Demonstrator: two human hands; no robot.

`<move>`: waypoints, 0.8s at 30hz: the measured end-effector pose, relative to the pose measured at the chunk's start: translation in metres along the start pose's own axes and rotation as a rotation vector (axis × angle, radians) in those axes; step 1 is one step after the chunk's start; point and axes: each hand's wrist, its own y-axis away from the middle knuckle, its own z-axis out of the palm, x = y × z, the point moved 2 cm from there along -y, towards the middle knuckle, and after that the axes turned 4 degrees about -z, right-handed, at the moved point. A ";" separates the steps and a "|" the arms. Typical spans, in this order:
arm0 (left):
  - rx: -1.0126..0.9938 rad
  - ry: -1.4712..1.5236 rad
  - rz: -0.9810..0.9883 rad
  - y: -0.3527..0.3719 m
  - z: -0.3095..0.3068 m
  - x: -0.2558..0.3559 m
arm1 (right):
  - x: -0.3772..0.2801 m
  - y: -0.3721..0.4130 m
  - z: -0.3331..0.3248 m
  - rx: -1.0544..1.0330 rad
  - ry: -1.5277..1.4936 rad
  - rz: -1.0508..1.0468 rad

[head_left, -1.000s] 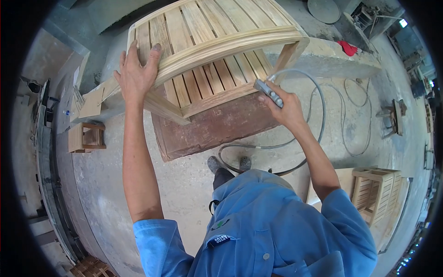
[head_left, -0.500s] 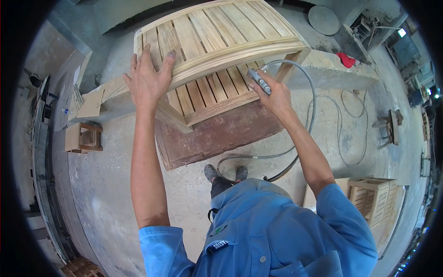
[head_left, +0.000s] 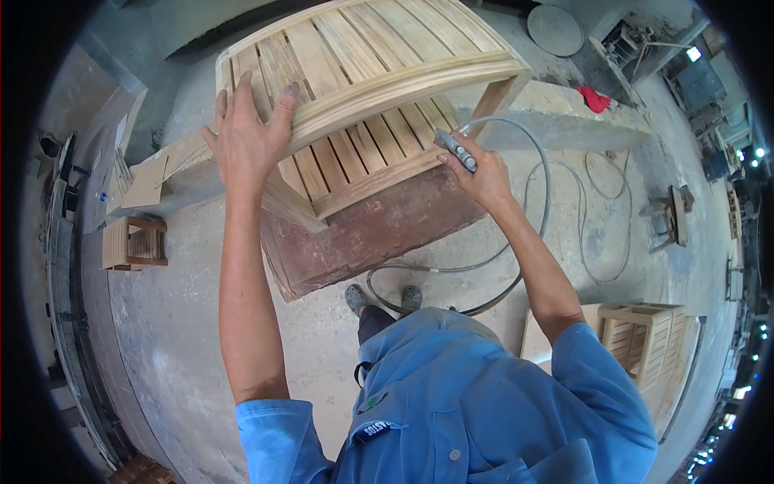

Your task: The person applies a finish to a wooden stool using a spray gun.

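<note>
A slatted wooden table point(head_left: 347, 50) with a lower slatted shelf point(head_left: 361, 155) stands tilted in front of me. My left hand point(head_left: 248, 139) rests on its left front corner, fingers spread over the top and thumb along the edge. In my right hand point(head_left: 482, 173) is a small grey air blow gun point(head_left: 456, 150), gripped in front of the lower shelf's right part. A clear air hose point(head_left: 542, 153) runs from the gun, loops out to the right and curls down by my feet. The palm hides part of the gun.
A reddish-brown board point(head_left: 375, 230) lies under the table. Behind runs a low concrete ledge point(head_left: 556, 125) with a red cloth point(head_left: 594, 100) on it. A small slatted stool point(head_left: 133, 244) stands left, a slatted wooden piece point(head_left: 641, 339) right. More hose point(head_left: 582, 218) trails across the floor.
My right hand has moved slightly down with the air blow gun relative to the lower shelf. My left hand stays on the table's corner. The whole view has shifted a little.
</note>
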 end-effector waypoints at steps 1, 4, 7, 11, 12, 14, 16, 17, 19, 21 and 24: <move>0.001 -0.005 0.000 -0.001 0.001 -0.001 | 0.002 0.006 -0.003 -0.043 0.019 0.046; -0.005 -0.007 0.000 -0.001 0.001 -0.002 | 0.005 0.026 -0.013 -0.111 0.047 0.114; -0.008 -0.020 -0.004 0.000 0.001 0.000 | 0.011 0.048 -0.021 -0.119 0.027 0.117; -0.017 -0.035 0.007 0.000 -0.001 0.003 | 0.013 0.053 -0.024 -0.099 -0.009 0.105; -0.019 -0.031 0.004 0.001 -0.001 0.003 | 0.012 0.052 -0.023 -0.089 -0.015 0.110; -0.014 -0.035 0.017 0.001 -0.002 0.003 | 0.010 0.042 -0.019 -0.108 0.027 0.153; -0.014 -0.028 0.005 0.001 -0.001 0.001 | 0.004 0.028 -0.013 -0.068 0.012 0.123; -0.006 -0.031 0.014 0.001 -0.002 0.002 | 0.001 0.020 -0.011 -0.042 0.007 0.091; -0.031 -0.043 -0.020 0.001 -0.003 0.004 | -0.007 0.004 -0.004 0.010 -0.043 0.050; -0.028 -0.045 -0.022 0.002 -0.004 0.005 | -0.014 -0.013 0.004 0.055 -0.094 0.002; -0.030 -0.043 -0.027 0.001 -0.004 0.005 | -0.020 -0.034 0.014 0.026 -0.153 0.011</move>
